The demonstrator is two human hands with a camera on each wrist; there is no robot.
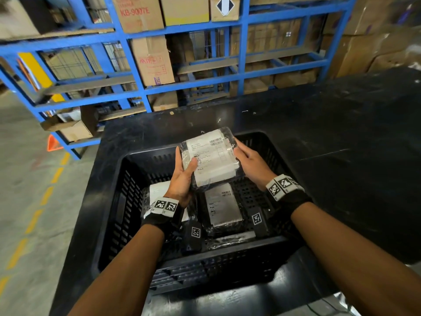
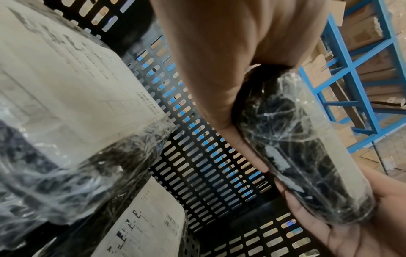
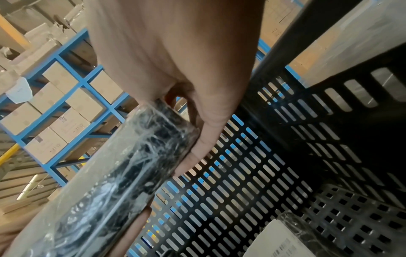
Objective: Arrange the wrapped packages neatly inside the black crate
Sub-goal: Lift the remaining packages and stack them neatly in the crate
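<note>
I hold one wrapped package (image 1: pixel 214 156), dark under clear film with a white label on top, above the black crate (image 1: pixel 118 201). My left hand (image 1: pixel 183 169) grips its left edge, thumb on the label. My right hand (image 1: pixel 249 160) grips its right edge. In the left wrist view the held package (image 2: pixel 307 147) lies against my left hand (image 2: pixel 230 69). The right wrist view shows my right hand (image 3: pixel 193 107) pinching the held package (image 3: pixel 123 173). Two more labelled packages lie on the crate floor: one in the middle (image 1: pixel 222 208) and one on the left (image 1: pixel 159 190), partly hidden by my wrist.
The crate stands on a black table (image 1: pixel 341 156). Blue shelving (image 1: pixel 241 71) loaded with cardboard boxes rises behind it. Concrete floor with a dashed yellow line (image 1: pixel 34 220) runs along the left, and the slotted crate wall (image 3: pixel 252 173) surrounds bare floor on the right.
</note>
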